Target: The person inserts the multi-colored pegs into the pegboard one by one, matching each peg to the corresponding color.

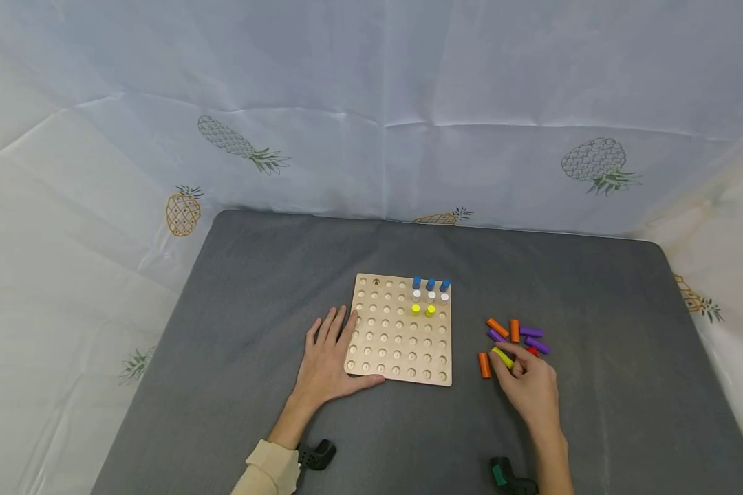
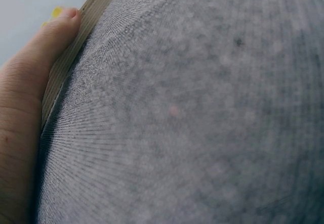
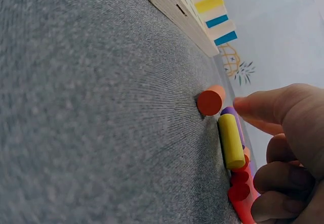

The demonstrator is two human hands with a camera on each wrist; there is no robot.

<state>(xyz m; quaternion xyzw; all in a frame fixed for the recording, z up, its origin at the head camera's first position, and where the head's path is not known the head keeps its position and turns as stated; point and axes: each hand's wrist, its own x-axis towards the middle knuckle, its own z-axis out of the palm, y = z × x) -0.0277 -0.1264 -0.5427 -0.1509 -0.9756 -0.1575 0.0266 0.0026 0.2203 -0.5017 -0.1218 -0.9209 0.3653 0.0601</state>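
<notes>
You're at a curtained-off table [image 1: 631, 385] with a grey cloth [image 1: 272, 254] over it; pale curtains [image 1: 470, 75] printed with pineapples [image 1: 182, 214] hang along its far edge and both sides. Whether this is a home or a lab, you can't tell.

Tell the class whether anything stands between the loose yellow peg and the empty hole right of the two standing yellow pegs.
Nothing visible blocks the straight path from the loose yellow peg to that empty hole; one orange peg lies close beside it, then gray cloth reaches the board.
</notes>
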